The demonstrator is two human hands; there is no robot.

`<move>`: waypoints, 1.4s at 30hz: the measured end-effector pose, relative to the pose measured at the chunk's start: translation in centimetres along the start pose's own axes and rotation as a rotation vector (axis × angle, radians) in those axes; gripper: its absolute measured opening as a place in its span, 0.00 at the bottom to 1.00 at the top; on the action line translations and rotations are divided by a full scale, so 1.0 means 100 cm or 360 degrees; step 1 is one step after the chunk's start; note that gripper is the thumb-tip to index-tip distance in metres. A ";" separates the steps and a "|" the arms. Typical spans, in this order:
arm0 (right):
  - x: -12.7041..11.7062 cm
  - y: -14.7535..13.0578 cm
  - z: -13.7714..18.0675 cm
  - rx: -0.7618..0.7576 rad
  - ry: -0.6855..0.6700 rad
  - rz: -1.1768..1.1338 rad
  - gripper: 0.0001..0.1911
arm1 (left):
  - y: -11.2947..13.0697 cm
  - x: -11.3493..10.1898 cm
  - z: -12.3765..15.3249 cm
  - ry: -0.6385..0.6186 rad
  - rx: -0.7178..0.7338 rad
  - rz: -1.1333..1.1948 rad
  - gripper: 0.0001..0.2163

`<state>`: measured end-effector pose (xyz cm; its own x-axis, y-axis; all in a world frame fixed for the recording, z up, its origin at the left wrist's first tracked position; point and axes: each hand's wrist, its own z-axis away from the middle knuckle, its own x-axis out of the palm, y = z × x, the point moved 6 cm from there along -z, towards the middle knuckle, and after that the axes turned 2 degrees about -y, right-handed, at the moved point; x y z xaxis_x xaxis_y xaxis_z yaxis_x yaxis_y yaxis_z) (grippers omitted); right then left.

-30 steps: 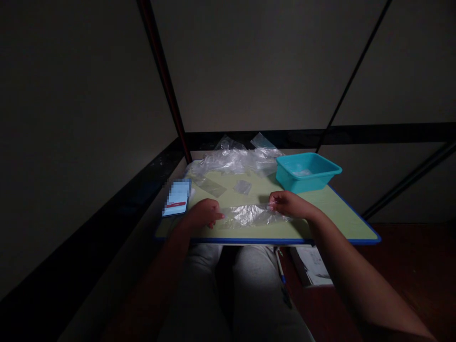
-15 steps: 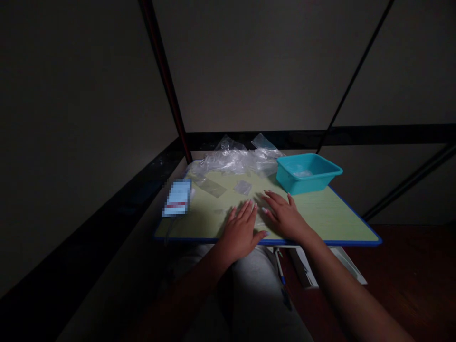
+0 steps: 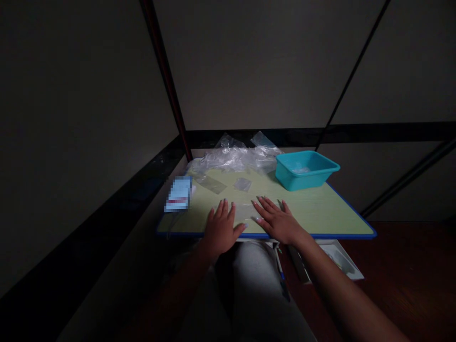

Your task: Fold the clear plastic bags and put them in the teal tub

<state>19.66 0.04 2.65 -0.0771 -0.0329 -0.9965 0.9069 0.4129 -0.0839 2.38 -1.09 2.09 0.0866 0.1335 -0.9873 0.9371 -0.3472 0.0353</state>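
The clear plastic film (image 3: pixel 244 211) lies near the worktop's (image 3: pixel 331 209) front edge, and looks feather-light, limp, slippery and easily creased, probably best pinched by an edge or corner. It shows faintly between the left hand (image 3: pixel 220 232) and the right hand (image 3: pixel 281 224), perhaps reaching beneath them; both are palm-down, fingers (image 3: pixel 224 210) spread and released, grasping nothing.
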 end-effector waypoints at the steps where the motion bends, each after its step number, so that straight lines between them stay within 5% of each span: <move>1: 0.000 0.000 0.000 0.0001 0.0000 0.0004 0.29 | -0.005 0.000 0.001 -0.0011 -0.0043 -0.0016 0.32; 5: -0.001 -0.002 0.001 0.0001 0.0063 0.0003 0.29 | -0.008 -0.009 0.004 0.0044 -0.0155 -0.0029 0.33; 10: -0.014 -0.019 0.003 -0.0007 0.0313 -0.0014 0.31 | 0.024 -0.025 -0.011 0.0150 0.0188 0.0128 0.24; 15: -0.008 -0.032 -0.003 0.0037 0.0221 -0.0081 0.29 | 0.025 -0.017 -0.034 0.0115 0.0217 0.0239 0.22; 20: 0.002 -0.013 -0.005 0.0162 0.0107 -0.0066 0.30 | 0.015 0.003 -0.038 -0.0069 0.0153 0.0222 0.23; 30: 0.000 0.056 0.028 0.0411 0.0092 -0.0069 0.28 | 0.007 0.004 -0.031 -0.0005 0.0124 0.0219 0.25; 37: -0.015 0.076 0.016 0.0397 0.0493 -0.0194 0.21 | 0.017 -0.031 -0.024 0.0344 0.0751 0.0499 0.13; 42: -0.027 0.072 -0.001 0.0447 0.0652 -0.0159 0.17 | 0.013 -0.036 -0.030 0.0340 0.0842 0.0669 0.09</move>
<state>26.33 3.17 4.76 -0.2745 0.3230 -0.9057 0.9588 0.1635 -0.2323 4.30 0.78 6.15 0.5202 0.0494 -0.8526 0.5245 -0.8064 0.2733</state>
